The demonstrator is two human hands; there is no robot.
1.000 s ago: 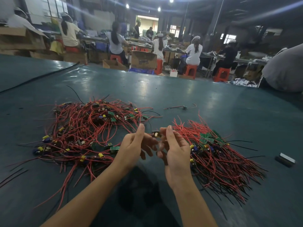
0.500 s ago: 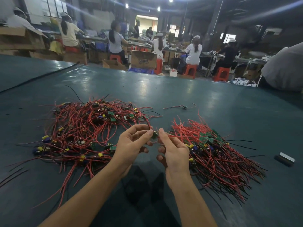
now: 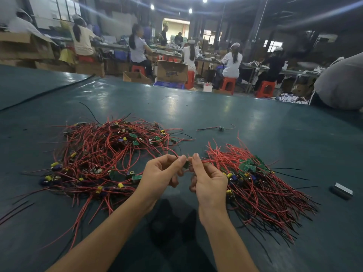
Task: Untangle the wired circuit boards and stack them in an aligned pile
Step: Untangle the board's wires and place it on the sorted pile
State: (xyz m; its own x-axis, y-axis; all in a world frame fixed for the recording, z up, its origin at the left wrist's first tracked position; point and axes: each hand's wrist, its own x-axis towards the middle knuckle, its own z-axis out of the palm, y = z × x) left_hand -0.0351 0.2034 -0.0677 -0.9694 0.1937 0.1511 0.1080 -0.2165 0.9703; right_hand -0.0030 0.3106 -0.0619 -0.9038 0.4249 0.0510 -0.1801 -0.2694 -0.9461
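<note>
Circuit board (image 3: 186, 165) mostly hidden between fingers (image 3: 180, 160); detail illegible. Workers (image 3: 232, 62) beyond the worktop (image 3: 245, 122) far edge blurred.

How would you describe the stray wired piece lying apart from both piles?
Start at the dark green table and find the aligned pile on the right. Beyond its far edge lies one small wired piece. Unlike its neighbours, it lies alone, touching neither pile.

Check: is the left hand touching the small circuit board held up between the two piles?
Touching. The head view shows the left hand pinching the small circuit board with its fingertips, and the right hand pinching the other edge.
</note>
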